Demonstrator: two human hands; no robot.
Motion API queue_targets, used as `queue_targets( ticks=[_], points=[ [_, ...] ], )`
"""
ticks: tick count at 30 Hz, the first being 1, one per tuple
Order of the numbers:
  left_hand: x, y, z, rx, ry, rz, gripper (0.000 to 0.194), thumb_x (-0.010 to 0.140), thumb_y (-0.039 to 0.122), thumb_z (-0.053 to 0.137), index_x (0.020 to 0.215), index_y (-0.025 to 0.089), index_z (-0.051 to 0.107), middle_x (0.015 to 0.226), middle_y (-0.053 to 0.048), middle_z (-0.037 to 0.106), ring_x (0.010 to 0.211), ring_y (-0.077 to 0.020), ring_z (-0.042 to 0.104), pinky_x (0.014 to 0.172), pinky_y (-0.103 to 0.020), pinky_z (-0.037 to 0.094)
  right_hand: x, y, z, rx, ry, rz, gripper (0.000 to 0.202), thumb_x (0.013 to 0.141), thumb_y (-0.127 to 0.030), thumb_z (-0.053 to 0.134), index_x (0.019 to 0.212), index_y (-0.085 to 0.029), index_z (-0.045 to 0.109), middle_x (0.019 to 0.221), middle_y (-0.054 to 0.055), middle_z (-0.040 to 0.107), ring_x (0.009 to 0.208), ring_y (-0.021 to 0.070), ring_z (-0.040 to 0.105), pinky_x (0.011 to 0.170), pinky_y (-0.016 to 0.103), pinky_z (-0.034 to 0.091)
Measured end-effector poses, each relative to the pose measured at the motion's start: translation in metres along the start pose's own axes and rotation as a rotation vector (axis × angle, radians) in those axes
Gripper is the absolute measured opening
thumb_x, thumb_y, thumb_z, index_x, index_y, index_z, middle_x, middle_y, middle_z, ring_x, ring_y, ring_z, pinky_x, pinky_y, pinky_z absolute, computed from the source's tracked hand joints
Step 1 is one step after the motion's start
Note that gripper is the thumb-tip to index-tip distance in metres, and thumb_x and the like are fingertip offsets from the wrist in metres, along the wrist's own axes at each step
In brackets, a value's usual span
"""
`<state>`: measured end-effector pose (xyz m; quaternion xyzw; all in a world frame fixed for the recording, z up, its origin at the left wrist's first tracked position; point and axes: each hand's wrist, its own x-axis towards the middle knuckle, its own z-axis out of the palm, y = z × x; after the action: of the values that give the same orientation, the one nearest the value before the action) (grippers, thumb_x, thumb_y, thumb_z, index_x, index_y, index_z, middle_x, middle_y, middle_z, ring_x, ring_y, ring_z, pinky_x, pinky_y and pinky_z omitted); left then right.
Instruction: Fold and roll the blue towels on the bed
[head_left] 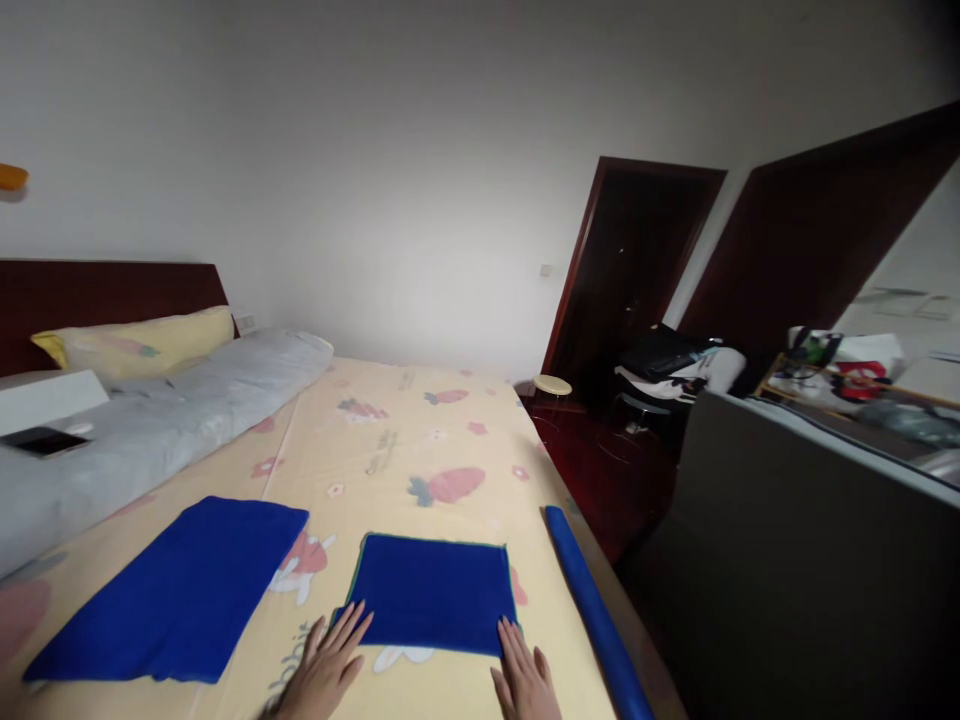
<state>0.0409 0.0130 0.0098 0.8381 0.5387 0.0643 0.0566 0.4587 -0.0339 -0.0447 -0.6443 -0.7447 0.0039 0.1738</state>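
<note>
A blue cloth (435,592) with a green-edged border lies flat on the patterned bed sheet (420,440). My left hand (328,664) rests at its near left corner, fingers spread, fingertips on the fabric. At the near right corner, my right hand (524,672) lies with its fingers extended, fingertips touching the cloth. Neither hand grips anything. To the left, a larger blue cloth (180,590) is spread on the sheet. A long, narrow blue roll (596,615) lies along the bed's right edge, to the right of my right hand.
A grey blanket (187,415), a yellow pillow (150,342) and a phone (45,441) are at the left. Beyond the bed's right side stand a round stool (552,385), a chair heaped with clothes (667,365) and a dark panel (802,560).
</note>
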Motion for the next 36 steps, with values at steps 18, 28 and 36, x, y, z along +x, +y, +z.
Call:
queue_targets(
  ticks=[18,28,36],
  points=[
    [0.042,0.073,0.051,0.073,0.151,0.042,0.069,0.091,0.022,0.035,0.148,0.035,-0.002,0.157,0.003,0.025,0.143,-0.0206,0.033,0.113,-0.046,0.035,0.039,-0.088,0.056,0.019,0.238,-0.097,0.059,0.087,-0.029,0.046,0.145,-0.037,0.035,0.145,0.0,0.046,0.129,0.0264,0.051,0.099,0.047,0.049],
    [0.025,-0.037,0.032,0.227,0.229,0.138,0.07,0.087,0.016,0.043,0.146,0.045,0.02,0.147,0.009,0.047,0.13,-0.0164,0.051,0.105,-0.038,0.04,0.018,0.033,0.024,-0.14,0.217,-0.13,0.054,0.083,-0.024,0.048,0.136,-0.037,0.05,0.135,0.0,0.058,0.116,0.0231,0.062,0.086,0.035,0.049],
    [0.017,-0.049,0.013,0.208,0.128,0.19,0.074,0.074,0.003,0.045,0.135,0.044,0.048,0.138,0.009,0.057,0.124,-0.0157,0.057,0.104,-0.035,0.045,0.033,0.03,-0.02,-0.15,0.146,-0.263,0.057,0.071,-0.005,0.047,0.118,-0.031,0.064,0.121,-0.002,0.069,0.105,0.0147,0.066,0.089,0.029,0.039]
  ],
)
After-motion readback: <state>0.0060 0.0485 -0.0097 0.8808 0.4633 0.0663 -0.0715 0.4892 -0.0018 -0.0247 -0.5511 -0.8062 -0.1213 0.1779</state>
